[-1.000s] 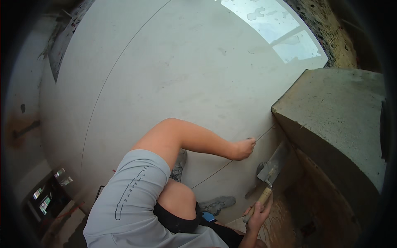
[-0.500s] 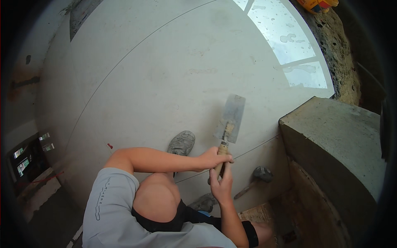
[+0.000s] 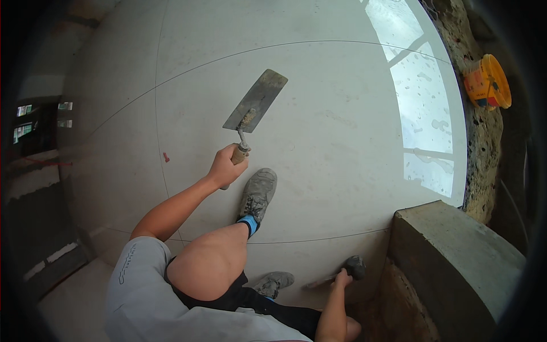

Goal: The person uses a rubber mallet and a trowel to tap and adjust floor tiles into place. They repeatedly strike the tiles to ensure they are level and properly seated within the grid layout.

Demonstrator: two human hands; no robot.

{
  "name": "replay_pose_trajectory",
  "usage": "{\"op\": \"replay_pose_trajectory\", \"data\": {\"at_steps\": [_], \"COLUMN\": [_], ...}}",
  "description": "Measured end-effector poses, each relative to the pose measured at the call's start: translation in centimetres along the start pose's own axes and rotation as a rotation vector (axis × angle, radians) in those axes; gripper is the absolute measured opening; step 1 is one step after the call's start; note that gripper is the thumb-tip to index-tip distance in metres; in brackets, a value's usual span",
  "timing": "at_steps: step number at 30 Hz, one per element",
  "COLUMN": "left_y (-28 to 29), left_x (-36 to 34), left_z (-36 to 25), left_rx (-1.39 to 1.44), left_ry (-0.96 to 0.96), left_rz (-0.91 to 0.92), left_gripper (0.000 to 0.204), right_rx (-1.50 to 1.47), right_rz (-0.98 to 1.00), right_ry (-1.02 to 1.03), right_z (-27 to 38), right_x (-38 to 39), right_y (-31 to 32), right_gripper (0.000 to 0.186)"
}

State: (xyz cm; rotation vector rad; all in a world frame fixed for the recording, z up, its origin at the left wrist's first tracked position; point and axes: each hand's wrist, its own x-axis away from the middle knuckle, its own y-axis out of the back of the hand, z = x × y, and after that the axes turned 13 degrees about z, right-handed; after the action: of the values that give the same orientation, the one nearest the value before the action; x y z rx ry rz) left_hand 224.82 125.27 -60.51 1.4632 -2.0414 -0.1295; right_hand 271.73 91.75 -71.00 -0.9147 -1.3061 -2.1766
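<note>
My left hand (image 3: 225, 166) is closed round the wooden handle of a trowel (image 3: 261, 100). The trowel's flat, roughly rectangular metal blade points away from me over the pale floor tiles (image 3: 319, 148). At the lower right, my right hand (image 3: 342, 279) is closed on a mallet (image 3: 355, 267), close beside its dark, rounded head. The mallet's handle runs leftward over the tile from under my fingers, which are partly hidden by the hand itself.
A concrete block or ledge (image 3: 456, 251) rises at the right. Beyond the tiles' right edge runs rough masonry (image 3: 484, 154) with a yellow bucket (image 3: 484, 85) on it. A small red piece (image 3: 166, 157) lies left of my left hand. My grey shoe (image 3: 259, 194) stands on the tile.
My hands, both at the trowel before, have parted. The left has carried the trowel leftward; the right has let go of it and gone down to the mallet. The view has shifted.
</note>
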Motion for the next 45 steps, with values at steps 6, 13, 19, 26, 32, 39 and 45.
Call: {"op": "replay_pose_trajectory", "data": {"at_steps": [6, 13, 19, 26, 32, 39, 45], "left_y": [-0.5, 1.1, 8.4, 9.8, 0.9, -15.4, -9.2], "left_x": [-0.3, 1.9, 21.1, 43.8, 52.6, 51.7, 43.1], "left_z": [1.1, -1.4, -3.5, -12.4, -22.3, -32.4, -38.0], "left_rx": [0.086, 0.125, 0.057, 0.272, 0.630, 1.090, 1.366], "left_ry": [-0.015, 0.119, 0.697, 1.413, 1.542, 1.144, 1.404], "left_rz": [0.080, 0.128, -0.024, 0.056, 0.219, -0.047, -0.062], "left_gripper": [0.025, 0.030, 0.032, 0.034, 0.039, 0.042, 0.046], "right_rx": [0.093, 0.599, 0.669, 0.982, 1.349, 1.704, 2.183], "right_rz": [0.169, 0.553, 0.569, 0.748, 0.963, 0.960, 0.850], "right_ry": [0.481, 0.857, 0.591, 0.264, 0.393, 0.622, 0.640], "right_z": [6.0, 29.0, 30.9, 33.7, 40.6, 43.3, 45.2], "right_x": [2.7, 20.3, 32.0, 47.3, 54.0, 61.1, 61.4], "right_y": [-1.1, 1.0, 6.8, 11.7, 11.2, 3.7, -3.6], "right_gripper": [0.027, 0.024, 0.027, 0.014, 0.016, 0.028, 0.030]}}
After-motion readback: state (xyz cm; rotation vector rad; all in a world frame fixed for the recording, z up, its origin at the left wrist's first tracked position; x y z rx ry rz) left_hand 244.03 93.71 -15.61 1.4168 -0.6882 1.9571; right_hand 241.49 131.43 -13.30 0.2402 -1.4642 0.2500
